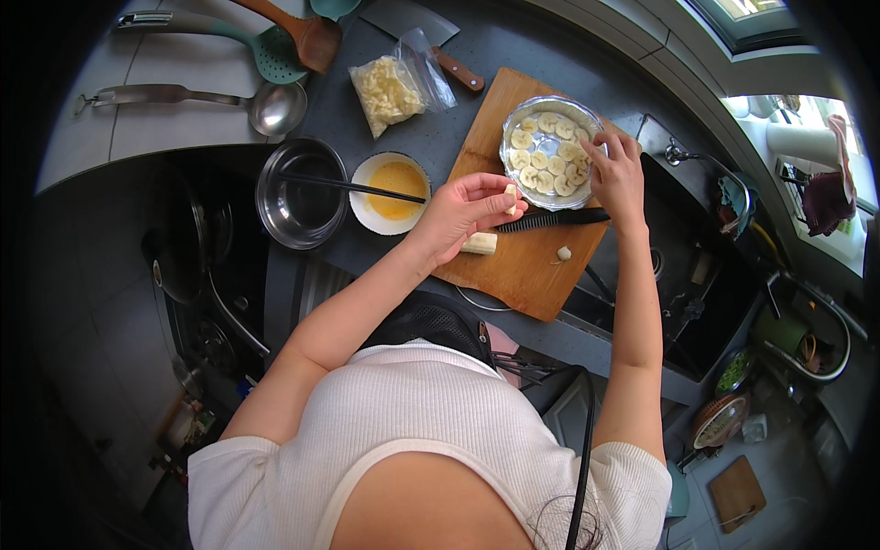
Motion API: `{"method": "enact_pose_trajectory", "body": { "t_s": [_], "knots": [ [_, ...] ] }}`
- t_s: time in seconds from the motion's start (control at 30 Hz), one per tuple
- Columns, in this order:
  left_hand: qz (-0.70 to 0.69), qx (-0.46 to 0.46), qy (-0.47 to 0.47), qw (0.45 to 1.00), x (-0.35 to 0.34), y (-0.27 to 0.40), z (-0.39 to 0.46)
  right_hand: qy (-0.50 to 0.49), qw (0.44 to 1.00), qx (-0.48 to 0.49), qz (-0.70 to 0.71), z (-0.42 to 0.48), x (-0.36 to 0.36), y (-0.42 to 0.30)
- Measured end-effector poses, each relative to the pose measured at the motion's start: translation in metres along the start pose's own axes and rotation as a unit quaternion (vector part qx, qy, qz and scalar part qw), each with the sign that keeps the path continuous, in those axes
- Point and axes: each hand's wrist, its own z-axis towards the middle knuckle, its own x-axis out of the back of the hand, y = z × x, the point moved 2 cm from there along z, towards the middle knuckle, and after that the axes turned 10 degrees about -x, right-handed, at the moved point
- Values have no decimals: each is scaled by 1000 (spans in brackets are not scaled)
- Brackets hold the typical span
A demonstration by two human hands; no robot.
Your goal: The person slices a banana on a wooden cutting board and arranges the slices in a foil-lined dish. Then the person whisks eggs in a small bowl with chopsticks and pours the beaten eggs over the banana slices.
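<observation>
My left hand (474, 210) holds banana slices (510, 199) between thumb and fingers, over the wooden cutting board (543, 275). At the right inner edge of a round foil pan (548, 203), the fingertips of my right hand (617, 172) are at the banana slices (555, 164) lying inside; whether they grip one is hidden. A black-handled knife with a ridged blade (550, 219) lies just below the pan. Beneath my left hand is a peeled piece of banana (479, 243), partly covered. A small banana tip (564, 254) rests farther right on the board.
Left of the board stand a white bowl of beaten egg (395, 180) with black chopsticks (350, 187) across it and a steel bowl (301, 227). Behind lie a bag of shredded cheese (388, 93) and a wooden-handled cleaver (459, 70). A sink (687, 302) is at right.
</observation>
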Motion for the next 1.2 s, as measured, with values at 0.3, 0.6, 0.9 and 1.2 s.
{"method": "enact_pose_trajectory", "body": {
  "t_s": [0.3, 0.6, 0.9, 1.2],
  "knots": [
    [2, 4, -10, 1000, -3, -1, 2, -32, 999, -23, -4, -16, -11, -4],
    [7, 8, -10, 1000, -4, -1, 1, -30, 999, -9, -43, -14, -12, -7],
    [8, 6, -8, 1000, -3, -2, -1, -41, 998, -12, -41, -13, -19, -12],
    [13, 2, -6, 1000, -6, 0, -1, -34, 998, 15, -42, -10, -18, -10]
  ]
}}
